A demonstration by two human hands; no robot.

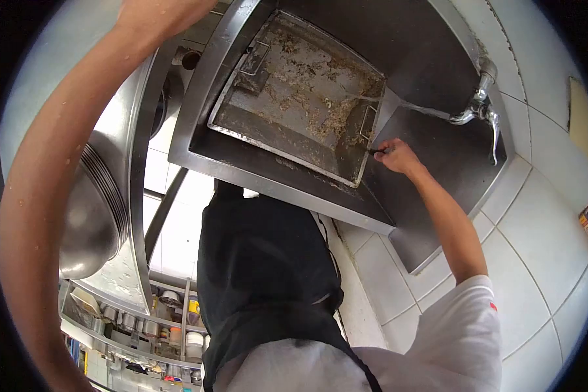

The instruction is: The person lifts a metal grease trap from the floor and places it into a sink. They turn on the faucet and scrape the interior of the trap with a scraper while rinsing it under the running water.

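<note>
A large metal tray point(287, 124) with wire handles sits tilted inside the steel sink point(431, 150), its bottom covered in wet brown food residue. My right hand point(397, 157) is at the tray's right edge, fingers closed around a small black object point(377, 151) that looks like a handle; its other end I cannot make out. Water streams from the tap point(477, 111) toward the tray. My left hand point(157, 14) reaches up past the sink's left corner. Its fingers lie beyond the top edge of the picture, and water drops dot the forearm.
Stacked metal bowls point(95, 215) stand on a steel counter point(121, 277) to the left. Below are shelves point(137, 340) with pots and containers. White tiled wall point(516, 255) borders the sink on the right. My black apron point(261, 261) is close to the sink's front rim.
</note>
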